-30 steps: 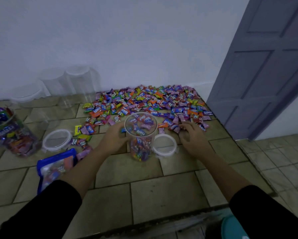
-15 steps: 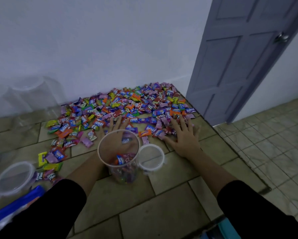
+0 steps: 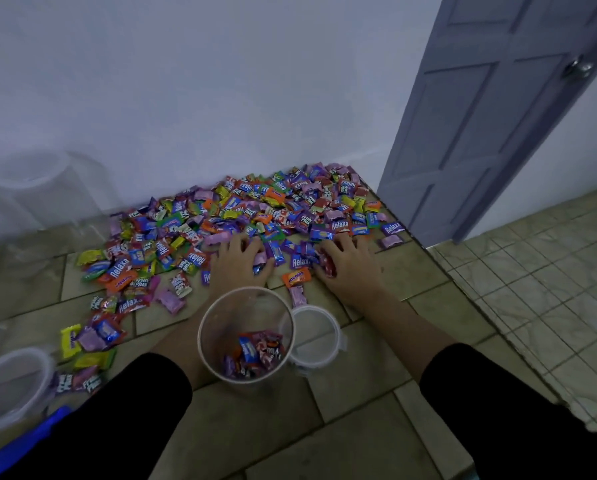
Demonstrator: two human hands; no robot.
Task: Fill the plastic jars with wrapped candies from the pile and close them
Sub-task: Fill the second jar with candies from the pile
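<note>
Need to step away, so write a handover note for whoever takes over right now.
The left hand curls its fingers round wrapped candies at the near edge of the colourful candy pile; the right hand does likewise beside it.
The clear round plastic jar stands open between the forearms, holding only a shallow bottom layer. A clear round lid lies on the tiled floor at its right.
Done: filling begun. Left: fill the jar, close it, then the blurred clear jars by the white wall, left.
</note>
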